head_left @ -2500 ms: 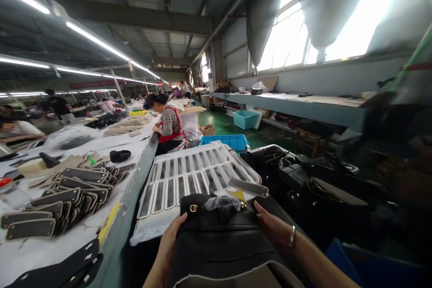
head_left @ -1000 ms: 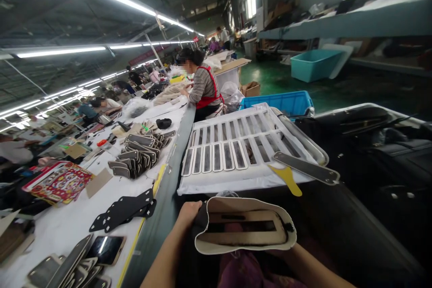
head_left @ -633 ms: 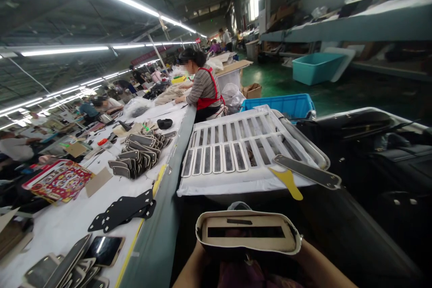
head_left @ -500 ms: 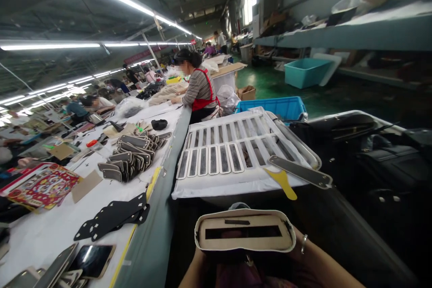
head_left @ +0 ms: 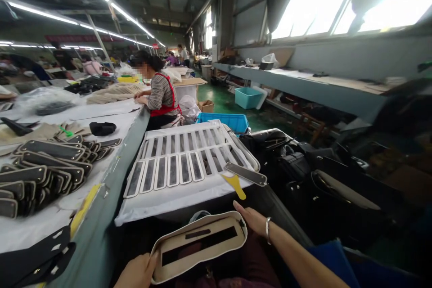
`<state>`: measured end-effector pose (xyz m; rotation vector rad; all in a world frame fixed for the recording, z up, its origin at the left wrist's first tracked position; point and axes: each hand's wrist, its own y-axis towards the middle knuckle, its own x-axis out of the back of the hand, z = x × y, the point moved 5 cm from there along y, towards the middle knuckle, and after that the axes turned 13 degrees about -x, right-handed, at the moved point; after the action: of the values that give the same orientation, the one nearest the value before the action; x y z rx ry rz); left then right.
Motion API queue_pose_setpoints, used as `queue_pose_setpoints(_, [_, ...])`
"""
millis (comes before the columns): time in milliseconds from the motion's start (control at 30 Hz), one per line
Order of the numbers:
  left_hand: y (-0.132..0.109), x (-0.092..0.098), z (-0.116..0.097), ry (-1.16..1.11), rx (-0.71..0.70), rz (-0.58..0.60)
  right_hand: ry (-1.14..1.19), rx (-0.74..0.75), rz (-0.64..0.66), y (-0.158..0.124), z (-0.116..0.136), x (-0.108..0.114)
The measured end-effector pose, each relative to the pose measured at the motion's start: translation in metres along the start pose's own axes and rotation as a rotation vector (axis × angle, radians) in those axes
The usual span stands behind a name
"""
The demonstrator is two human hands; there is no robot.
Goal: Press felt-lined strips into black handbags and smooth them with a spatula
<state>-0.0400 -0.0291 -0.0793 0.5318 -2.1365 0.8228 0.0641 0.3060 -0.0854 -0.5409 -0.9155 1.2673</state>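
A black bag with a beige, slotted bottom panel [head_left: 199,245] lies tilted in front of me, low in the head view. My left hand [head_left: 137,272] grips its left end, fingers wrapped around the edge. My right hand [head_left: 251,219], with a bracelet at the wrist, rests against the bag's right end with the fingers stretched forward. Just beyond lies a white board [head_left: 175,198] carrying several framed strips, a yellow scraper [head_left: 236,186] and a dark strip [head_left: 245,173].
A long white worktable [head_left: 50,229] on the left carries stacks of dark strips [head_left: 43,175]. A person in a red apron [head_left: 161,99] sits farther along it. Black bags [head_left: 313,175] pile up on the right, a blue crate [head_left: 226,121] stands behind the board.
My view has swung to the right. The bag has tilted, its left end dropped lower. My right hand has come out from behind the bag to its right end.
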Motion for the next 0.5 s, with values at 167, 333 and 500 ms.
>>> queue_pose_setpoints(167, [-0.003,0.009,-0.019,0.397,-0.097,0.164,-0.329,-0.029,-0.051,-0.026,0.002,0.010])
queue_pose_setpoints(333, [-0.004,0.019,-0.032,0.483,-0.106,0.190,-0.351,-0.127,-0.043,-0.030,-0.004,-0.005])
queue_pose_setpoints(500, [0.001,0.016,-0.025,0.460,-0.104,0.134,-0.383,-0.171,-0.011,-0.028,0.002,-0.005])
